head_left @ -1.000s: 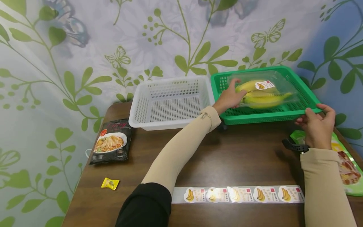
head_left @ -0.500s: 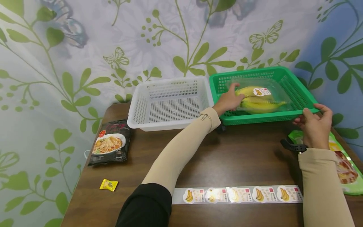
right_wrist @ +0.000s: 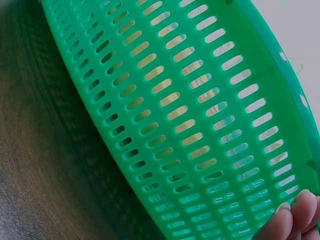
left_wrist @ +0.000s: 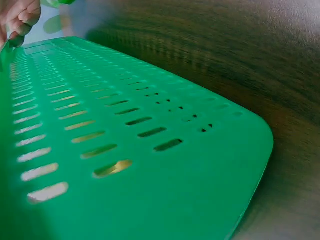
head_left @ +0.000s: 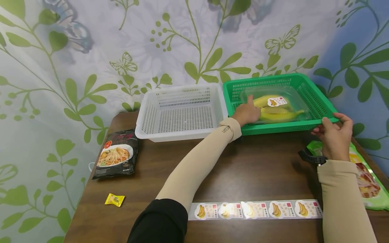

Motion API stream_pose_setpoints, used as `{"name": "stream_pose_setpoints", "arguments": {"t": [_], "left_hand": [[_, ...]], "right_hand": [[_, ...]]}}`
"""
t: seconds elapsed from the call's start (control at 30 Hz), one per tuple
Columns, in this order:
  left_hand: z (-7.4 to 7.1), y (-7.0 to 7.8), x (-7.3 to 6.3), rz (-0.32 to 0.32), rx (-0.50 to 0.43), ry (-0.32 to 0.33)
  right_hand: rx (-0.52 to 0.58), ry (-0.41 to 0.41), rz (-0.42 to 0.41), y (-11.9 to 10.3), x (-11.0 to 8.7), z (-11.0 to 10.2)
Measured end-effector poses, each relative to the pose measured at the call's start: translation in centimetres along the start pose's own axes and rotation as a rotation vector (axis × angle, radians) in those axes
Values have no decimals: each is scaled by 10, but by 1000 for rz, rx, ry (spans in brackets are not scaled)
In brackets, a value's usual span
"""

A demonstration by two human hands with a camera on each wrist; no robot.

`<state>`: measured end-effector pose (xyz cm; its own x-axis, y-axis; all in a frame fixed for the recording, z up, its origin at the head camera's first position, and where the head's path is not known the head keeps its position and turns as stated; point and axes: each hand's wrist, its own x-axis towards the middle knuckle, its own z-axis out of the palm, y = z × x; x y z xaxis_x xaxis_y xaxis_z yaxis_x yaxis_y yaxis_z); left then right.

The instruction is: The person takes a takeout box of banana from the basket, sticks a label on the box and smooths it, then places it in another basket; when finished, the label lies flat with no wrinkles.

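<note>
A clear plastic box of bananas (head_left: 285,116), with a banana-printed label (head_left: 277,101) on its lid, lies inside the green basket (head_left: 273,129). My left hand (head_left: 247,113) reaches over the basket's front rim and grips the left end of the box; one finger points up along that end, and the other fingers are mostly hidden. At the basket's front right corner my right hand (head_left: 337,135) pinches the rim between thumb and fingers. Bits of yellow show through the slots of the basket wall (right_wrist: 145,105) in the right wrist view. Only the slotted wall fills most of the left wrist view.
Left of the green basket stands a white basket (head_left: 179,136). A black noodle packet (head_left: 117,155) and a small yellow wrapped candy (head_left: 114,199) lie on the left. A strip of banana labels (head_left: 255,210) runs along the front. Beneath my right forearm lies a green food packet (head_left: 369,182).
The box of bananas has shifted left and settled lower into the green basket. My left hand has sunk with it, turning so fewer fingers show. My right hand keeps its place on the rim.
</note>
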<state>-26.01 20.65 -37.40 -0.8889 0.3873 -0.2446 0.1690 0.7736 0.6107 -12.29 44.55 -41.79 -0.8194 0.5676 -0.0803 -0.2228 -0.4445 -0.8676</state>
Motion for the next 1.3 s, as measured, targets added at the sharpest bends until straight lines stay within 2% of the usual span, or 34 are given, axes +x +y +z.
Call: {"name": "stream_pose_setpoints", "arguments": {"t": [0.2, 0.27, 0.33, 0.47, 0.57, 0.7, 0.83, 0.97, 1.1, 1.3], "left_hand": [[-1, 0, -11, -19, 83, 102], [-2, -1, -13, -2, 85, 131], [-3, -2, -14, 35, 79, 162], [-9, -6, -17, 166, 17, 221], [-16, -11, -27, 244, -44, 243], [-22, -20, -51, 354, -134, 263], [-29, -27, -79, 491, -170, 287], [-39, -36, -110, 587, -182, 282], [-46, -58, -141, 623, -183, 278], [-52, -105, -176, 603, -179, 328]], "right_hand": [[-28, -4, -18, -1, 2, 7], [-35, -5, -22, -1, 3, 9], [-34, -4, -24, -2, 3, 10], [-28, -10, -25, -5, 4, 9], [-30, -22, -18, -6, 2, 6], [-44, -34, -13, -5, -2, 1], [-60, -41, -18, -4, -3, 1], [-48, -32, -31, -6, 0, 4], [-104, 31, -41, -7, -1, 6], [-359, 183, -66, -4, -8, 5]]}}
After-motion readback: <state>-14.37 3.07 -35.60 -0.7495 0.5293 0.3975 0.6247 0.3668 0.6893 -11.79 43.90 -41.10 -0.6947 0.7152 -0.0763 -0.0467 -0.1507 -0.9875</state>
